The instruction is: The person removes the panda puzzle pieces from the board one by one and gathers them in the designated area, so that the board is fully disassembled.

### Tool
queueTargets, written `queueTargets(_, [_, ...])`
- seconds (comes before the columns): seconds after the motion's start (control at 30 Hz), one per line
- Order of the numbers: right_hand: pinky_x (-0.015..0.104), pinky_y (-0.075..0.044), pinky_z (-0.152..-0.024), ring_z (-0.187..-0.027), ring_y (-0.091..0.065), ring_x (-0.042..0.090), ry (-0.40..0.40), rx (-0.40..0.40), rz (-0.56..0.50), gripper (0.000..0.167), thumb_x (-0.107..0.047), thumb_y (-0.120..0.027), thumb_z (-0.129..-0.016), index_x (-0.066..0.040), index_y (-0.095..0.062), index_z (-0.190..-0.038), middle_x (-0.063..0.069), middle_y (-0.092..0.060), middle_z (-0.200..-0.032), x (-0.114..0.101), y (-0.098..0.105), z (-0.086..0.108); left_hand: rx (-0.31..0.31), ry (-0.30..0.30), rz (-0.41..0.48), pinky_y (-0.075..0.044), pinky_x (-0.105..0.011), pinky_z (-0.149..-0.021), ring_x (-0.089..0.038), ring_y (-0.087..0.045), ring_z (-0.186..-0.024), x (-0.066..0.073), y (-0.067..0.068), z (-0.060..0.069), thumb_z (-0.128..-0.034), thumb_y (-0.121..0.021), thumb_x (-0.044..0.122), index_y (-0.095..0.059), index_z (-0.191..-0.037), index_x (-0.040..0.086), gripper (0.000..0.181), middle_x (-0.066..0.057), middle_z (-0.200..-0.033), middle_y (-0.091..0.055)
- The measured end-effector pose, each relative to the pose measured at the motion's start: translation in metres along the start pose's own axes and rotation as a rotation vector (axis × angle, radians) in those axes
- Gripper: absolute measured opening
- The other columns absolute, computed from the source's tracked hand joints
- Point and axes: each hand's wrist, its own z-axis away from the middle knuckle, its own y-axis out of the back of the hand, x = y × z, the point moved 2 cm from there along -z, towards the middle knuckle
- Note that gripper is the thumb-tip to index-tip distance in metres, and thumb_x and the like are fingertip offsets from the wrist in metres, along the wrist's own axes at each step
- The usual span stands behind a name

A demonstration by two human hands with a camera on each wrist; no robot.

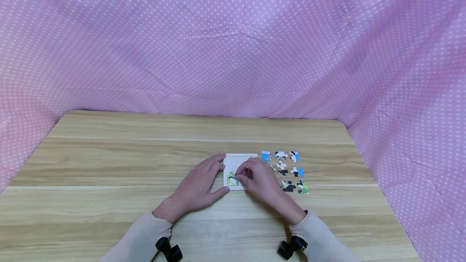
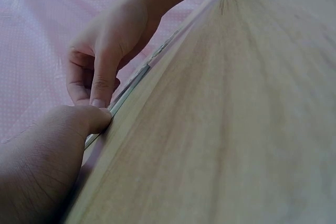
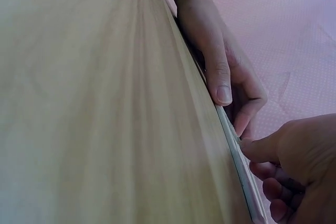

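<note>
A white puzzle tray (image 1: pixel 240 160) with a raised rim lies flat on the table. In its lower left corner sits a green, white and black puzzle piece (image 1: pixel 232 180). My left hand (image 1: pixel 198 183) lies along the tray's left side, fingers extended at the upper edge and thumb at the lower corner. My right hand (image 1: pixel 261 179) reaches over the tray from the right, thumb and index finger pinching at the corner piece's right edge; its other fingers are curled. Both wrist views show the tray edge-on, with the right thumb (image 3: pixel 262 148) close above it; the piece is hidden there.
To the right of the tray, several loose panda puzzle pieces (image 1: pixel 282 167) lie in rough rows, some partly behind my right hand. The wooden table (image 1: pixel 109 153) extends around them. A pink dotted cloth (image 1: pixel 233 51) hangs behind and at the sides.
</note>
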Motion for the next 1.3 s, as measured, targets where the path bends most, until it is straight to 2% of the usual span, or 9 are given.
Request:
queueTargets(0.27, [0.025, -0.048, -0.072, -0.08, -0.056, 0.008, -0.019, 0.029, 0.005, 0.012, -0.006, -0.091, -0.091, -0.016, -0.084, -0.092, -0.009, -0.07, -0.087, 0.001, 0.009, 0.008, -0.007, 0.012, 0.003, -0.044, -0.054, -0.127, -0.032, -0.045, -0.159, 0.001, 0.0, 0.0, -0.1009, -0.075, 0.049, -0.063, -0.134, 0.006, 0.056, -0.013, -0.172, -0.046])
queueTargets(0.43, [0.027, -0.049, -0.076, -0.08, -0.056, 0.007, -0.025, 0.045, 0.027, 0.014, -0.007, -0.092, -0.09, -0.019, -0.083, -0.091, -0.012, -0.07, -0.088, 0.001, 0.02, 0.012, -0.006, 0.016, -0.003, -0.044, -0.054, -0.127, -0.032, -0.045, -0.159, 0.001, 0.0, 0.0, -0.1003, -0.076, 0.048, -0.063, -0.133, 0.006, 0.055, -0.013, -0.172, -0.046])
queueTargets(0.63, [0.026, -0.05, -0.074, -0.082, -0.056, 0.01, -0.046, 0.071, 0.026, 0.014, -0.005, -0.092, -0.09, -0.017, -0.084, -0.092, -0.011, -0.068, -0.089, 0.004, 0.034, 0.02, -0.003, 0.018, 0.0, -0.044, -0.054, -0.127, -0.032, -0.045, -0.159, 0.002, 0.0, 0.0, -0.1003, -0.076, 0.049, -0.064, -0.133, 0.005, 0.056, -0.013, -0.172, -0.046])
queueTargets(0.87, [0.024, -0.058, -0.073, -0.083, -0.063, 0.008, -0.004, 0.143, 0.053, 0.018, -0.001, -0.094, -0.086, -0.015, -0.083, -0.089, -0.009, -0.073, -0.091, 0.015, 0.045, 0.03, -0.001, 0.016, 0.007, -0.044, -0.054, -0.127, -0.032, -0.046, -0.159, 0.001, 0.0, 0.0, -0.1004, -0.076, 0.048, -0.064, -0.133, 0.005, 0.055, -0.013, -0.172, -0.046])
queueTargets(1.0, [0.024, -0.059, -0.071, -0.081, -0.065, 0.008, 0.024, 0.174, 0.043, 0.021, 0.002, -0.094, -0.083, -0.014, -0.082, -0.089, -0.008, -0.074, -0.091, 0.02, 0.052, 0.036, -0.001, 0.014, 0.011, -0.044, -0.054, -0.127, -0.033, -0.045, -0.159, 0.001, -0.001, 0.0, -0.1008, -0.075, 0.048, -0.064, -0.134, 0.005, 0.056, -0.013, -0.172, -0.046])
queueTargets(1.3, [0.023, -0.059, -0.067, -0.078, -0.062, 0.005, -0.005, 0.175, 0.055, 0.018, 0.001, -0.093, -0.084, -0.013, -0.083, -0.09, -0.008, -0.07, -0.089, 0.031, 0.064, 0.048, 0.0, 0.013, 0.011, -0.043, -0.054, -0.128, -0.033, -0.044, -0.16, 0.0, -0.001, 0.001, -0.101, -0.075, 0.048, -0.063, -0.135, 0.005, 0.056, -0.013, -0.173, -0.045])
